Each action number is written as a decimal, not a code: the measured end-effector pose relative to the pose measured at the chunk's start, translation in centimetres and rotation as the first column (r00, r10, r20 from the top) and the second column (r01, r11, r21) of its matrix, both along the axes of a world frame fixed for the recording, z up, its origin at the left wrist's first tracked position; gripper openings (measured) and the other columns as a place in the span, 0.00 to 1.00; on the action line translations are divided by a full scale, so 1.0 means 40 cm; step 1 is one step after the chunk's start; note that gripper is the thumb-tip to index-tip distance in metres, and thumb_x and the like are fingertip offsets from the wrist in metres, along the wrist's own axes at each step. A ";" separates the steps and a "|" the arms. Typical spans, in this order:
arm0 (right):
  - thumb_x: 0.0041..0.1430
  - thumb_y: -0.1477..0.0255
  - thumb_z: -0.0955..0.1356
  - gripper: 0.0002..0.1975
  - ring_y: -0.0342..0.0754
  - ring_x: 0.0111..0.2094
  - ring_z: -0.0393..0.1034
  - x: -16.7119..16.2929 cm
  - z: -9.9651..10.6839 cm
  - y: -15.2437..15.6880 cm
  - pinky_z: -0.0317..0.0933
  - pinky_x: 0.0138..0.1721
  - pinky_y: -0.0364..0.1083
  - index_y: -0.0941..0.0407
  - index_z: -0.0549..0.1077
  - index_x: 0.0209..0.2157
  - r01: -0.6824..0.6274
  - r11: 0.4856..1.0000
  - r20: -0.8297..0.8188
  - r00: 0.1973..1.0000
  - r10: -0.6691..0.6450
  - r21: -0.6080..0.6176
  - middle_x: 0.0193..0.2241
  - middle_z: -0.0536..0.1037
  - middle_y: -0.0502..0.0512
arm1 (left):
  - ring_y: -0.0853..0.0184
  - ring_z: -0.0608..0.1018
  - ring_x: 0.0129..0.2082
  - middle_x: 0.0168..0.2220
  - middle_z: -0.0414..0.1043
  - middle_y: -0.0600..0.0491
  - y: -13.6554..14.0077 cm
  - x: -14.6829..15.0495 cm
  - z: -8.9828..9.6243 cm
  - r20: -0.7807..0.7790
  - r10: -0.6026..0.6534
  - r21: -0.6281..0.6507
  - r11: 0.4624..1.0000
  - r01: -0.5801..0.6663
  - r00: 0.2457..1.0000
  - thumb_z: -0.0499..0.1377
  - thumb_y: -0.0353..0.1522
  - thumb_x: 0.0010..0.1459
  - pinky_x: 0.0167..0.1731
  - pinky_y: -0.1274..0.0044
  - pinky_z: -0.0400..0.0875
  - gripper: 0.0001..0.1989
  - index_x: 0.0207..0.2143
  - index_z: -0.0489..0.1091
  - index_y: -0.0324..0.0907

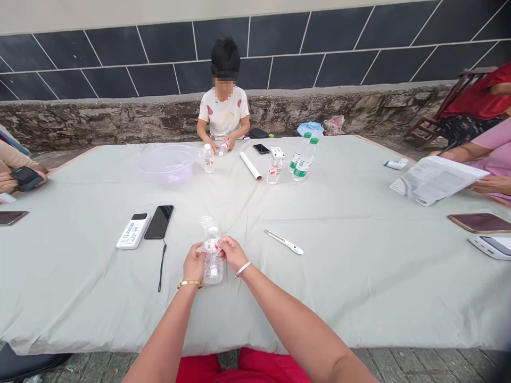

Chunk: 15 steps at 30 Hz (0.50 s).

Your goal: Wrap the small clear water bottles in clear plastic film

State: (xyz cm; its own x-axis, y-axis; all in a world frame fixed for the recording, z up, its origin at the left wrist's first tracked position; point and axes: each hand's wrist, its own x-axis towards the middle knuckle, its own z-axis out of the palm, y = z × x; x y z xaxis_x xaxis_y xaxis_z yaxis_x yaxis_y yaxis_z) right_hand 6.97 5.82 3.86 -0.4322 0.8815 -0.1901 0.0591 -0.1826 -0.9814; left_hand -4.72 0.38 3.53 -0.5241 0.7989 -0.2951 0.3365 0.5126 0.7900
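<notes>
A small clear plastic water bottle (213, 272) with a red and white label and white cap stands on the cloth in front of me. Thin clear plastic film (207, 221) shows crumpled around its top. My left hand (194, 264) is closed on the bottle's left side, thumb and fingers against it at label height. My right hand (233, 252) pinches at the label's right edge; whether its fingertips grip film, label or only the bottle is hard to make out. A white box cutter (284, 242) lies to the right of my right hand.
Left of the bottle lie a black phone (159, 222) and a white power bank (133, 232). Farther back are a translucent basin (170, 165), a white roll (250, 166) and several bottles. A person (224, 114) opposite handles a bottle; others sit left and right.
</notes>
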 end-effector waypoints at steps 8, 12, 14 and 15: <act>0.55 0.72 0.59 0.12 0.42 0.23 0.57 0.158 -0.047 0.005 0.46 0.24 0.41 0.55 0.57 0.19 -0.066 0.946 0.667 0.725 -0.174 0.318 0.18 0.63 0.47 | 0.57 0.67 0.54 0.56 0.62 0.42 0.033 0.061 0.008 -0.229 -0.277 -0.132 0.959 0.252 0.933 0.56 0.44 0.50 0.47 0.73 0.60 0.36 0.58 0.51 0.41; 0.57 0.72 0.59 0.10 0.44 0.24 0.60 0.166 -0.037 0.014 0.45 0.23 0.42 0.56 0.64 0.22 -0.218 0.938 0.830 0.546 -0.113 0.270 0.22 0.69 0.51 | 0.56 0.66 0.54 0.56 0.60 0.40 0.022 0.059 0.004 -0.227 -0.258 -0.146 0.962 0.229 0.939 0.55 0.44 0.51 0.47 0.71 0.60 0.35 0.59 0.51 0.40; 0.57 0.70 0.60 0.08 0.44 0.26 0.62 0.162 -0.023 0.011 0.48 0.24 0.42 0.56 0.67 0.28 -0.212 0.935 0.810 0.574 -0.117 0.286 0.26 0.72 0.53 | 0.58 0.69 0.52 0.55 0.63 0.41 0.013 0.044 0.001 -0.114 -0.279 -0.136 0.955 0.264 0.953 0.57 0.45 0.50 0.46 0.73 0.62 0.37 0.59 0.51 0.39; 0.58 0.69 0.60 0.08 0.44 0.27 0.64 0.162 -0.013 0.005 0.51 0.25 0.42 0.56 0.68 0.32 -0.198 0.925 0.786 0.601 -0.148 0.325 0.31 0.73 0.54 | 0.59 0.70 0.51 0.53 0.65 0.42 0.010 0.038 0.000 -0.041 -0.292 -0.121 0.951 0.285 0.956 0.57 0.45 0.49 0.45 0.74 0.63 0.37 0.59 0.51 0.39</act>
State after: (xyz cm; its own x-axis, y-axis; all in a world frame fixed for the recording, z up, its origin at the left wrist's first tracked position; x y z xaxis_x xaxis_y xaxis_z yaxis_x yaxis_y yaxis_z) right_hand 13.47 6.04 3.33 -0.2872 0.9456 -0.1528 0.8317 0.1671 -0.5294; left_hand -3.21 0.77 3.51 -0.2950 0.8818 -0.3680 0.5261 0.4714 0.7078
